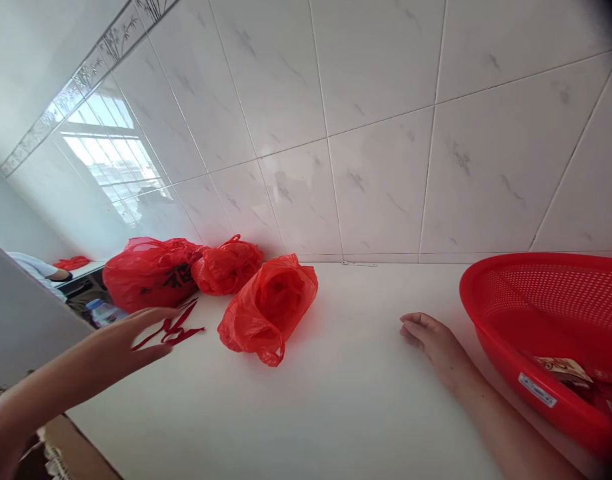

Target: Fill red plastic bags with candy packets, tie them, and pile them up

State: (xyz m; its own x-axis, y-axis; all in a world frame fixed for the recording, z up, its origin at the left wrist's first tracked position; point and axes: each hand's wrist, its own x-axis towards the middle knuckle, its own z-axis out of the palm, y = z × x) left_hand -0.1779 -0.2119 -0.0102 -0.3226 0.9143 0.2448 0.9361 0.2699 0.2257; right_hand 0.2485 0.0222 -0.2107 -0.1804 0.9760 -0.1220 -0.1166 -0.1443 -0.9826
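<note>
The step in hand looks to be picking up or handling the thin red ribbon (pixel 185 334), which is to the left of the open bag (pixel 269 313), by the left hand (pixel 123 340). That hand's thumb and forefinger stand apart in a wide C, with the ribbon crossing the space between them; whether either tip touches it I cannot tell. The next move would seem to call for a light, precise pinch, since so slim and limp a strip could slip or fold away from the fingers.

To the right of the open bag, the right hand (pixel 439 343) is low over the counter (pixel 346 393), its fingers bent and close together with the thumb beside them. No object shows there, though the palm is hidden, so I cannot tell whether it holds anything.

The open bag is thin, crinkly plastic, slumped on its side, its loose mouth gaping and light glowing through the folds. Just behind it to the left is a crumpled bag (pixel 229 270), bunched and round, and farther left a big bag (pixel 146 273), fuller and smoother, printed with dark characters. Well to the right of the open bag is a rigid red basket (pixel 491 340) with a broad smooth rim, finely holed walls and a few flat packets (pixel 566 368) inside. Glossy, grey-veined tiles (pixel 381 180) rise behind the open bag.
</note>
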